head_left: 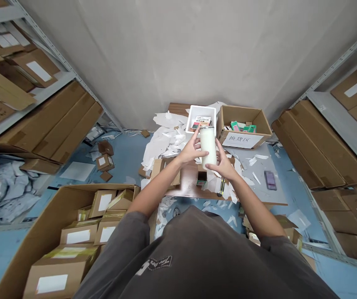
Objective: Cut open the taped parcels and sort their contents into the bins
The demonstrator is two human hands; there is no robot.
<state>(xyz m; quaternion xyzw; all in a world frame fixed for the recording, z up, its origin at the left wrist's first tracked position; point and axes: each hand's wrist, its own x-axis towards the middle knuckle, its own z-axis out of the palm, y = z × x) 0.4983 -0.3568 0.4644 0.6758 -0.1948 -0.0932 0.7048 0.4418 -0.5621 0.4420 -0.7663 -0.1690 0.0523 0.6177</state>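
Observation:
Between my two hands is a pale, cream-white tumbler (208, 147) with a metallic-looking rim, held up above the table (189, 176). My left hand (192, 148) grips its left side, thumb across the front. On the right side, my right hand (223, 162) has its fingers round the lower part. Just behind the tumbler stands a white bin (187, 124) with printed papers in it. Below my hands lie a small open box (201, 176) with a green edge and a yellow-and-black utility knife (221, 187).
A cardboard box (243, 141) with a handwritten label holds small green and pink packs. Torn white paper (159, 141) covers the table's left side. A large carton (41, 224) of taped boxes stands at left. Shelves with cartons (328, 145) flank both sides.

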